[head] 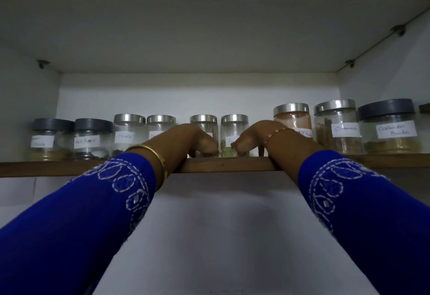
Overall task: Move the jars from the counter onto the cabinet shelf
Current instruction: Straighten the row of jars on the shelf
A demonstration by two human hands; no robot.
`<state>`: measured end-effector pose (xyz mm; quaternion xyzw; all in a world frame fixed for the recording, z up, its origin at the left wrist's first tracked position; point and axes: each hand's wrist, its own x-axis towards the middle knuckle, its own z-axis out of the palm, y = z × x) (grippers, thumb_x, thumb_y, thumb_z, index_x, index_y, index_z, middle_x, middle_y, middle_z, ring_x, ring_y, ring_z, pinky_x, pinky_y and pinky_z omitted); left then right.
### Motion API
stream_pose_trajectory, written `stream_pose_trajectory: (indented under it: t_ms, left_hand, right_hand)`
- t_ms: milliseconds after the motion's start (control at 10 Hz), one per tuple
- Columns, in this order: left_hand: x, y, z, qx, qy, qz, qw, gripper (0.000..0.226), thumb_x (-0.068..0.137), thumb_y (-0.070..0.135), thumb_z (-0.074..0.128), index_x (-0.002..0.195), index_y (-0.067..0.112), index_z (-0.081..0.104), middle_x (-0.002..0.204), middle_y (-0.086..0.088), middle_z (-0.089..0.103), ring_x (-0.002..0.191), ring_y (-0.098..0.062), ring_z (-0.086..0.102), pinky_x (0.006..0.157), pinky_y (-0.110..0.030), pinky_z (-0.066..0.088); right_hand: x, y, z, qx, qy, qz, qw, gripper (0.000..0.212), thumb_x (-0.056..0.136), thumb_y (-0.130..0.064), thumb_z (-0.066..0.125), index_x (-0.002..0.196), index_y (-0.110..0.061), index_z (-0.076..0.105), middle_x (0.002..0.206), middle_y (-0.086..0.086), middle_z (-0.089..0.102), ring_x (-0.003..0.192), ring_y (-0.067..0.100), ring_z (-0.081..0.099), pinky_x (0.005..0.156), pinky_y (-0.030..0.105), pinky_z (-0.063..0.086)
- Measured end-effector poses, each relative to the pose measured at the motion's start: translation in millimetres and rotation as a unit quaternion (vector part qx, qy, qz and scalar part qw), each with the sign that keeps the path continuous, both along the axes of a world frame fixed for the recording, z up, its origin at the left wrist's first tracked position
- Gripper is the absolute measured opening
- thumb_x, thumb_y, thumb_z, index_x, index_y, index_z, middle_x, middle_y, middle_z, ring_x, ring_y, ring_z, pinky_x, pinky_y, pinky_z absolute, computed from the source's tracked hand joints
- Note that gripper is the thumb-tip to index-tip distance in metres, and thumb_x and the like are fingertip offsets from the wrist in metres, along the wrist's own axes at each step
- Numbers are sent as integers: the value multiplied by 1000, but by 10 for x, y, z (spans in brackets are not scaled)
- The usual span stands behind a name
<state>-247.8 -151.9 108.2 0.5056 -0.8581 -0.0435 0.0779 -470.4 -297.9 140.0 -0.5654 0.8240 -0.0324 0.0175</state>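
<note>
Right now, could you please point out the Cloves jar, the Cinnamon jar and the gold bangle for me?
Cloves jar [128, 134], head view, on its white handwritten label.
Cinnamon jar [335, 108], head view, on its silver lid.
Gold bangle [160, 158], head view, on the band where it crosses the left wrist.

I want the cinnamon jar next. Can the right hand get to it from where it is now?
Probably yes. The right hand rests at the shelf edge, the cinnamon jar stands front-row to its right; only the red-powder jar sits between.

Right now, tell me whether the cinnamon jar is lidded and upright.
Lidded and upright: the cinnamon jar stands on the shelf with its metal lid seated level on top.
</note>
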Motion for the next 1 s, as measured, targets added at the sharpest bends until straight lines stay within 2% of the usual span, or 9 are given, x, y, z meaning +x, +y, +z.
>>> stream_pose_trajectory:
  t_ms: [100,200,300,400,500,600,700,800,1000]
  left_hand:
    - [16,39,-25,-4,16,11,1000,45,101,24,31,143,7,30,149,-8,32,134,-23,37,102,-30,39]
    - [24,151,-53,-13,4,12,1000,45,101,23,29,143,5,29,152,-11,28,137,-25,33,107,-32,33]
    - [43,261,-110,-39,4,1,999,42,101,24,29,138,7,38,145,-12,39,122,-22,45,97,-32,35]
    - [63,275,-160,-86,26,-13,996,40,100,24,31,131,3,46,140,-14,46,113,-22,49,92,-31,36]
    - [120,365,-180,-125,56,-26,990,36,98,18,35,120,-1,56,132,-16,53,114,-24,52,91,-29,38]
    - [224,493,-231,-146,117,-53,981,38,98,15,33,117,-3,59,127,-19,56,117,-28,51,96,-31,39]
    - [338,584,-435,-239,138,-79,958,43,99,26,26,96,2,61,113,-21,61,101,-31,55,85,-34,40]
    - [404,633,-674,-376,130,-59,916,50,100,35,19,90,10,61,98,-15,67,89,-30,59,73,-32,37]
    - [430,707,-850,-455,149,-74,875,40,99,31,26,97,11,60,95,-11,67,87,-31,60,71,-32,33]
  right_hand:
    - [-305,-304,-78,-23,5,-8,1000,99,27,-53,76,122,-47,50,136,-3,45,123,32,46,77,67,49]
    - [-1075,-1252,-48,-17,-26,46,998,85,32,-58,74,114,-44,56,123,-1,54,113,33,53,78,65,49]
    - [-1005,-996,-183,-125,21,35,991,49,44,-60,61,88,-39,64,95,-4,72,73,25,65,74,55,52]
    - [505,1322,-435,-174,-8,71,982,19,80,-32,57,69,-17,59,83,5,61,68,16,54,62,23,45]
    - [967,2190,-452,-235,-35,115,964,22,86,-16,55,85,2,67,99,17,66,80,22,60,69,30,49]
    - [927,2418,-551,-281,-51,110,952,28,87,-15,54,92,10,66,98,21,67,96,29,62,77,32,49]
    - [921,2652,-708,-335,-56,111,934,38,93,-25,46,96,5,69,103,18,69,99,30,62,89,36,50]
    - [890,2735,-870,-386,-22,94,918,45,99,-28,35,93,2,68,101,19,68,95,32,62,83,34,47]
    - [970,3012,-1085,-414,71,84,904,38,101,-27,32,92,-4,62,105,20,62,96,33,58,72,30,39]
